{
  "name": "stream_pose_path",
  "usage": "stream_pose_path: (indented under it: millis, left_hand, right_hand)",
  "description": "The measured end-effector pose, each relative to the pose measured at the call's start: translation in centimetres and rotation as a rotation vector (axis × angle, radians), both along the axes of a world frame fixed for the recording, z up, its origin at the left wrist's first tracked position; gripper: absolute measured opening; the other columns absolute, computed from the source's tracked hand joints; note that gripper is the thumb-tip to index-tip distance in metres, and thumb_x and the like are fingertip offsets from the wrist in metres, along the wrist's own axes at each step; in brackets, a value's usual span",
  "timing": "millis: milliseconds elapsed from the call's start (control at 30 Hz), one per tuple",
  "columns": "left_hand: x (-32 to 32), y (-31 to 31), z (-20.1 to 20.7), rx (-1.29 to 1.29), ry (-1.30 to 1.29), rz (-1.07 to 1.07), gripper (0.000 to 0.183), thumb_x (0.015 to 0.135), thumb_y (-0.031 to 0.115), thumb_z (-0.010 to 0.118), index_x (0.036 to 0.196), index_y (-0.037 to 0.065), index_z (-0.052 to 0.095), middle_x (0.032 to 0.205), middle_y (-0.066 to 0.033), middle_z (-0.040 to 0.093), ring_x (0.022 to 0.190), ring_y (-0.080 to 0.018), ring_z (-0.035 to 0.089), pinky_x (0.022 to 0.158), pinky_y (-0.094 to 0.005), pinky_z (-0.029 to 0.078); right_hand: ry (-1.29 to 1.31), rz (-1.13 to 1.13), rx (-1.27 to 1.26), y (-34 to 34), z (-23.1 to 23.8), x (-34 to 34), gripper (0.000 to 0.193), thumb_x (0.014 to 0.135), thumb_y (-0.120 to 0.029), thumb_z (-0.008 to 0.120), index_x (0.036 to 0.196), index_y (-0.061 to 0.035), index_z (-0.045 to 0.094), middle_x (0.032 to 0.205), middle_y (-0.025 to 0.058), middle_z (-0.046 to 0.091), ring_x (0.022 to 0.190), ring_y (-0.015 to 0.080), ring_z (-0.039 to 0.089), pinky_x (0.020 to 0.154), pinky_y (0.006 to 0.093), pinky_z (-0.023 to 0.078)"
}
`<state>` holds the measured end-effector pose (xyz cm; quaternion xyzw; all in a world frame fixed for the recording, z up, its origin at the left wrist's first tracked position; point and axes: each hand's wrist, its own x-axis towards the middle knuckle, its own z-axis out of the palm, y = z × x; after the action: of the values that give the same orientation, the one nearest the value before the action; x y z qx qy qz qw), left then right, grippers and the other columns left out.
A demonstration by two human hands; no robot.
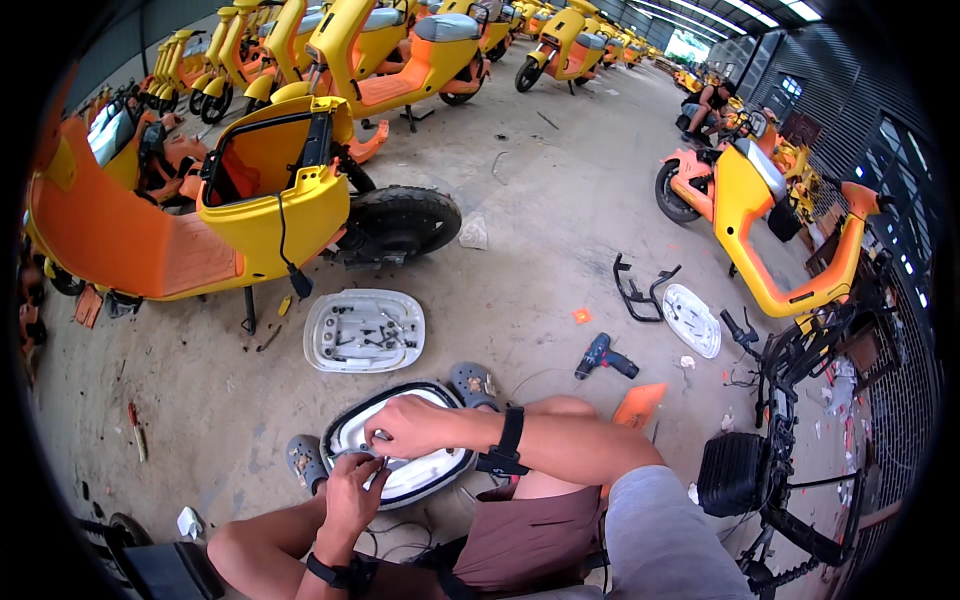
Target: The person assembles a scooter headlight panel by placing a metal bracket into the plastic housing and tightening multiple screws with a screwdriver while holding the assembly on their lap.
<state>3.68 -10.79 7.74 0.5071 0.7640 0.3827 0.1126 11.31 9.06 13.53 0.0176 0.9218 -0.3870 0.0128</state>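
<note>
Across the bare concrete floor (560, 230), ahead and to our left, stands a yellow-and-orange scooter (240, 232). Much nearer, between our grey clogs (308, 458), lies the black-rimmed white shell (430, 472), hollow side up, and the close finger work goes on inside it. To do this step well, we judge, we should keep the shell flat on the ground, steady it against a foot, press or turn squarely, and avoid levering on the dark edge.

Just beyond the shell, apart from it, sits a shallow white tray (402, 352), open side up, low enough to pick from without shifting our seat.

Over the shell, our right hand (405, 427) bends downward with its fingers curled in; our left hand (352, 490) comes up from below, thumb and fingers drawn nearly together. We cannot tell whether either one grips a piece, since the fingers cover whatever is between them.

Smallest of all are the loose parts (345, 336) scattered inside the tray, dark and metallic, some short and round, others thin and long; we cannot make out their exact kinds.
</note>
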Motion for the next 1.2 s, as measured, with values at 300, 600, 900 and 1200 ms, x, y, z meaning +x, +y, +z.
stream_pose_path:
  millis: [300, 600, 900, 1200]
  left_hand:
    - [-0.1, 0.4, 0.4, -0.118, 0.036, 0.014, 0.017, 0.080, 0.013, 0.073, 0.094, 0.005, 0.075, 0.079, -0.0155, 0.069, 0.075, -0.0347, 0.067, 0.068, -0.0428, 0.052]
    - [1.2, 0.4, -0.3, -0.114, -0.116, -0.016, 0.032, 0.081, 0.006, 0.071, 0.112, 0.000, 0.064, 0.092, -0.0185, 0.071, 0.090, -0.0376, 0.068, 0.076, -0.0444, 0.054]
    - [0.1, 0.5, -1.1, 0.099, 0.182, -0.131, 0.022, 0.067, 0.009, 0.081, 0.088, 0.005, 0.073, 0.101, -0.0106, 0.067, 0.097, -0.0311, 0.061, 0.084, -0.0420, 0.047]
    - [0.9, -0.1, 0.7, -0.248, -0.012, 0.046, 0.021, 0.085, 0.023, 0.073, 0.096, 0.005, 0.074, 0.087, -0.0172, 0.071, 0.080, -0.0353, 0.067, 0.070, -0.0452, 0.052]
  right_hand:
    - [-0.256, 0.196, 0.159, 0.9, -1.9, 0.5, 0.018, 0.063, -0.019, 0.074, 0.075, -0.0057, 0.074, 0.075, 0.0145, 0.071, 0.073, 0.0348, 0.069, 0.068, 0.0430, 0.055]
    - [-0.137, 0.229, -0.058, 0.4, -0.4, 0.0, 0.018, 0.068, -0.021, 0.071, 0.073, -0.0043, 0.073, 0.073, 0.0135, 0.070, 0.070, 0.0318, 0.067, 0.064, 0.0425, 0.052]
    - [-0.240, 0.203, 0.215, 0.3, -1.0, 0.7, 0.025, 0.067, -0.027, 0.077, 0.075, -0.0035, 0.075, 0.074, 0.0159, 0.070, 0.074, 0.0349, 0.068, 0.068, 0.0439, 0.054]
    - [-0.527, 0.319, 0.316, -0.2, -1.3, 0.3, 0.018, 0.067, -0.023, 0.075, 0.071, -0.0059, 0.075, 0.073, 0.0091, 0.072, 0.071, 0.0251, 0.070, 0.068, 0.0402, 0.056]
